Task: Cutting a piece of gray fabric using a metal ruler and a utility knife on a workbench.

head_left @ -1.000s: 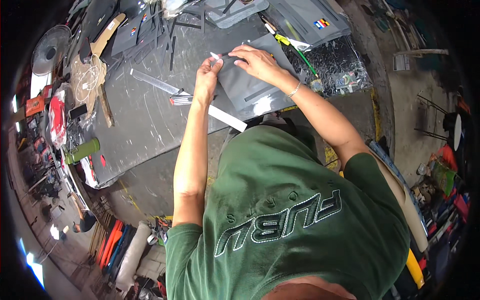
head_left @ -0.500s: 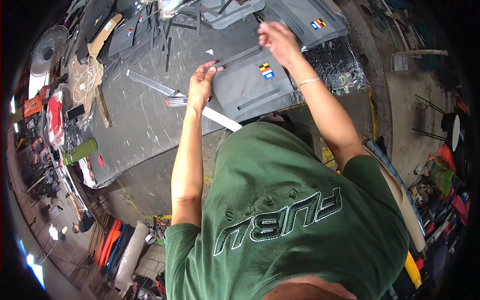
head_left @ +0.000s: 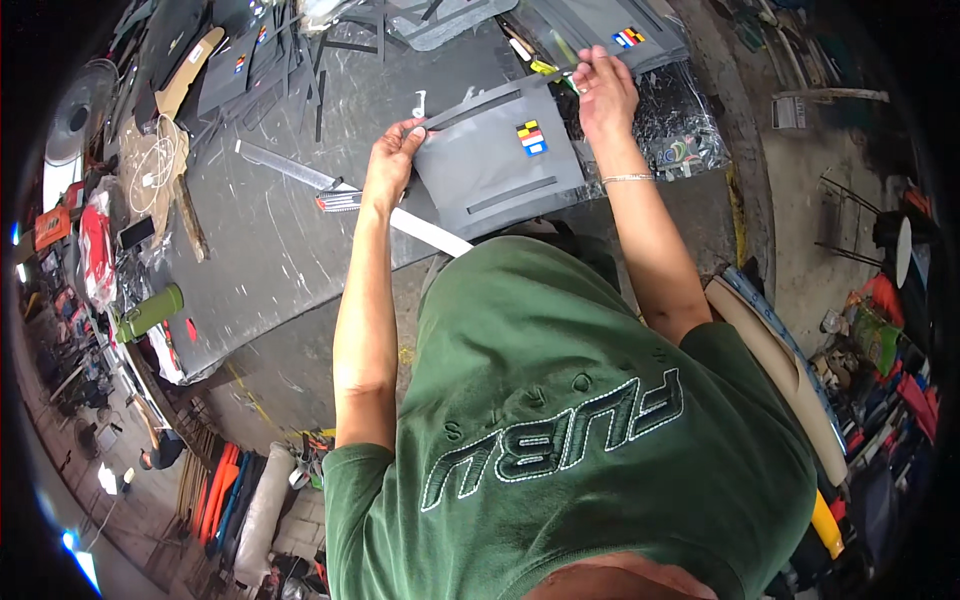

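A grey sheet panel (head_left: 480, 165) with two dark slots and a small colourful patch lies at the near edge of the black worktable (head_left: 270, 270). Along its far edge runs a narrow dark strip (head_left: 455, 115). My left hand (head_left: 392, 165) pinches the strip's left end at the panel's corner, thumb on top. My right hand (head_left: 608, 105) has its fingertips closed on the right end, beyond the panel. Beside my left wrist lie a metal ruler (head_left: 290, 168) and a red-and-grey cutter (head_left: 340, 201). A yellow-green tool (head_left: 543, 68) sits just left of my right fingertips.
More grey panels (head_left: 650, 48) are stacked at the far right. Loose dark strips (head_left: 320, 105) and offcuts cover the far left. A phone (head_left: 138, 232), a wooden stick (head_left: 190, 220) and a green bottle (head_left: 150, 312) are on the left. Rolls of material (head_left: 265, 515) stand below.
My right hand has come down and to the right and now grips the strip's end. The strip reaches past the panel between both hands. My left hand stays at the corner.
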A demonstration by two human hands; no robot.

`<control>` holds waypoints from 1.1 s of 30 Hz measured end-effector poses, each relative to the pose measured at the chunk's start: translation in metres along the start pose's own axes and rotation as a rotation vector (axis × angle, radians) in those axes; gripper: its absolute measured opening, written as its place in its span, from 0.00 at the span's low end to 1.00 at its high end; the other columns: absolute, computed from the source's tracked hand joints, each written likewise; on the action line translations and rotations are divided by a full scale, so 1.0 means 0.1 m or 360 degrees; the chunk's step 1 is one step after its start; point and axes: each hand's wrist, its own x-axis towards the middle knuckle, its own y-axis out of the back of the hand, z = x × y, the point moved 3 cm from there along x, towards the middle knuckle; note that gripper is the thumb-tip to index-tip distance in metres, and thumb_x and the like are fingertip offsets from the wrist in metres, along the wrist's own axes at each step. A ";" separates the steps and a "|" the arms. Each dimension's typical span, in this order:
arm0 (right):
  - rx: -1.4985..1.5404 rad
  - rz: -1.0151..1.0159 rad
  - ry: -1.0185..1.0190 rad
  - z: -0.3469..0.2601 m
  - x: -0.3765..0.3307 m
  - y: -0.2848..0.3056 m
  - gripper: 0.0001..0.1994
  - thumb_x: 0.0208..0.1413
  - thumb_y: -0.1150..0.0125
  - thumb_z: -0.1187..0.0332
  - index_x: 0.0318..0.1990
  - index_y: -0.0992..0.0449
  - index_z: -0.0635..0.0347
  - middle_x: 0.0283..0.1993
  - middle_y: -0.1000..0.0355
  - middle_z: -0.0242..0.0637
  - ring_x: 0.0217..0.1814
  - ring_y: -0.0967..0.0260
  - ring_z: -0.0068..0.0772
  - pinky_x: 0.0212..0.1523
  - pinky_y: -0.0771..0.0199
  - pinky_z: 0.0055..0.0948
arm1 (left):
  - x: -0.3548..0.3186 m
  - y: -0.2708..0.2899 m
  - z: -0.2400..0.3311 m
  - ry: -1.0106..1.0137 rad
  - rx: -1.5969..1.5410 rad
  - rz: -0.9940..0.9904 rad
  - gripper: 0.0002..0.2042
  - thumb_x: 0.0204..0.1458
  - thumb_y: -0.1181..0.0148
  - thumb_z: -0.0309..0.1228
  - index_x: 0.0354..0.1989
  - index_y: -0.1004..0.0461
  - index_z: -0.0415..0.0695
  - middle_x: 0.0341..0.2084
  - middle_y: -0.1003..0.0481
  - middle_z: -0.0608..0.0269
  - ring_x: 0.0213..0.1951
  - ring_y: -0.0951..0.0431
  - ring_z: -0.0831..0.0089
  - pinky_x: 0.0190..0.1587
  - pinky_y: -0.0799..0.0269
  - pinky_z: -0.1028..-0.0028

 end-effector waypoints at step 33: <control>-0.2583 -0.0650 0.0291 0.04 -1.09 -0.18 0.30 0.53 0.26 0.56 0.60 0.28 0.59 0.48 0.24 0.44 0.49 0.24 0.47 0.51 0.23 0.44 | 0.38 1.68 0.85 -0.0010 0.0926 0.0792 0.33 0.57 0.32 0.55 0.52 0.23 0.32 0.40 0.19 0.49 0.43 0.18 0.65 0.49 0.22 0.64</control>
